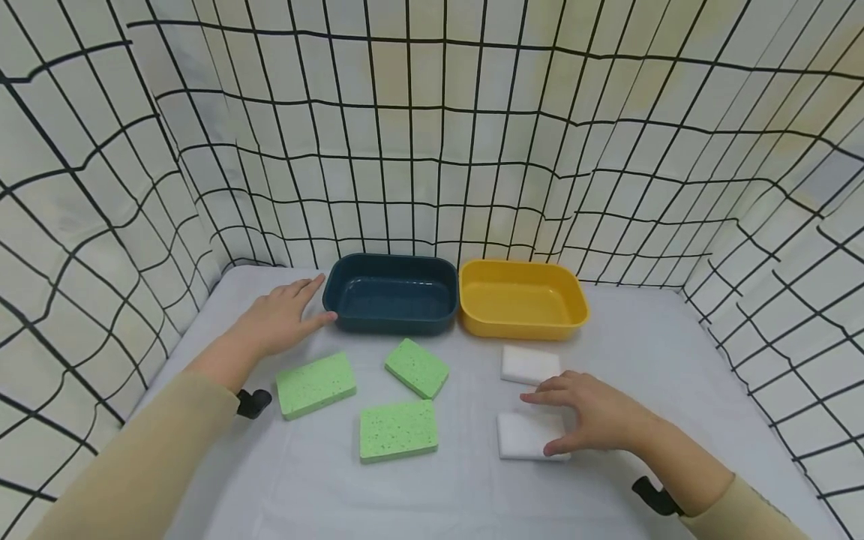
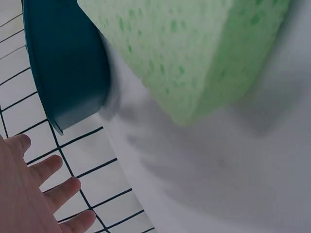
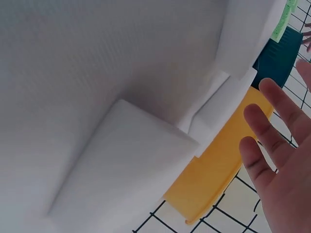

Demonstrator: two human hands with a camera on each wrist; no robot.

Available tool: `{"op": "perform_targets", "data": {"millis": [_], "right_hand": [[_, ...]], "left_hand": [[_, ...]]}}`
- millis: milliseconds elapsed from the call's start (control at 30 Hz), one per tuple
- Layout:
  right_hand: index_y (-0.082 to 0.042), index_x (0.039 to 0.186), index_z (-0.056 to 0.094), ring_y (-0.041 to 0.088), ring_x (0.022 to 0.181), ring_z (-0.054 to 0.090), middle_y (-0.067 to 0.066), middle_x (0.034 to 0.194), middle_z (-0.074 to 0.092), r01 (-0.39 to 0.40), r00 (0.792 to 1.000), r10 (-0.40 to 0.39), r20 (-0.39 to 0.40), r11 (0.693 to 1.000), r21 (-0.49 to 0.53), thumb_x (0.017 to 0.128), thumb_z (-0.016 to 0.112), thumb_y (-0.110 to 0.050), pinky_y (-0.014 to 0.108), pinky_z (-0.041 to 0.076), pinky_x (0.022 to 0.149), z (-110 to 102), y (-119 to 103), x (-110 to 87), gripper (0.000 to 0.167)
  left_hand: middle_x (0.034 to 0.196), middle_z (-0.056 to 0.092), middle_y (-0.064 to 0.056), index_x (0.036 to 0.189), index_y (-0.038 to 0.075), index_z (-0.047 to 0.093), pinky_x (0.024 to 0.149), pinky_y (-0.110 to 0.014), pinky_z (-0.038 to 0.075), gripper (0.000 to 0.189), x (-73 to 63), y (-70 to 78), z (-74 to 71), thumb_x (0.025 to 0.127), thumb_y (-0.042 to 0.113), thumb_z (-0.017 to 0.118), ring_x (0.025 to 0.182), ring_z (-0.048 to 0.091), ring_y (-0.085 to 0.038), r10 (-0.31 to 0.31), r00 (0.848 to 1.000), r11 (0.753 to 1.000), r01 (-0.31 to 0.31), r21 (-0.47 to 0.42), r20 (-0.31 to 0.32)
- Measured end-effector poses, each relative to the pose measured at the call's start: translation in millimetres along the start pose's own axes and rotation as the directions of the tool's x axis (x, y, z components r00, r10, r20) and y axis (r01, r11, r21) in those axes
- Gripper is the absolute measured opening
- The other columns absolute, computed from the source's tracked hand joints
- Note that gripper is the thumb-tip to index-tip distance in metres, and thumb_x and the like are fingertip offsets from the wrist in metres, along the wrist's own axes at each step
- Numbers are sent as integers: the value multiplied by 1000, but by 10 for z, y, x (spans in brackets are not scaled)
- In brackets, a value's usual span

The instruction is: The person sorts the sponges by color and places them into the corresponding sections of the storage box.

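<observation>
My left hand point(image 1: 280, 319) is spread with its thumb and index fingertips right at the left end of a dark blue rectangular container point(image 1: 396, 327). Nothing is held in it. Three green speckled sponges lie in front of that container: a left one point(image 1: 316, 385), a tilted middle one point(image 1: 416, 368) and a near one point(image 1: 398, 430). Over the nearer white block point(image 1: 523, 435), my right hand point(image 1: 594, 412) hovers, fingers apart and holding nothing, partly hiding it. A farther white block point(image 1: 529, 364) lies just before the yellow container point(image 1: 523, 328). Another white block point(image 3: 121, 165) looms large in the right wrist view.
Both containers stand side by side at the back of a table covered in white cloth point(image 1: 324, 495). A black wire grid point(image 1: 408, 109) backed with pale cloth rises behind them and along both sides. Black wrist mounts point(image 1: 253, 403) sit on both arms.
</observation>
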State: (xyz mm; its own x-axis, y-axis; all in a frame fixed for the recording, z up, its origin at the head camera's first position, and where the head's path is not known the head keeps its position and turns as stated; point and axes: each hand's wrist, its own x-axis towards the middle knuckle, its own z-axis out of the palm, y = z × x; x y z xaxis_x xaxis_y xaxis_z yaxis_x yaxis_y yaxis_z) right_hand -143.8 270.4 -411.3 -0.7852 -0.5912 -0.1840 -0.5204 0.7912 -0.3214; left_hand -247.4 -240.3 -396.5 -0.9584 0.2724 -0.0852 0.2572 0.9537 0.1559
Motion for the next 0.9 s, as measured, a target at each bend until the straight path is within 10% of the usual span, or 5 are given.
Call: {"op": "perform_targets", "data": {"millis": [900], "right_hand": [[-46,131,62,10,101,50,-18,112,58,49,994,-44,103,998,-41,70,82,-60,40,47,90,110,71,47,66]], "left_hand": [[157,25,-28,161,17,9,103,-74,27,100,285,-200,101,89,83,25,137,26,-57,-71,991,997,71,0,113]]}}
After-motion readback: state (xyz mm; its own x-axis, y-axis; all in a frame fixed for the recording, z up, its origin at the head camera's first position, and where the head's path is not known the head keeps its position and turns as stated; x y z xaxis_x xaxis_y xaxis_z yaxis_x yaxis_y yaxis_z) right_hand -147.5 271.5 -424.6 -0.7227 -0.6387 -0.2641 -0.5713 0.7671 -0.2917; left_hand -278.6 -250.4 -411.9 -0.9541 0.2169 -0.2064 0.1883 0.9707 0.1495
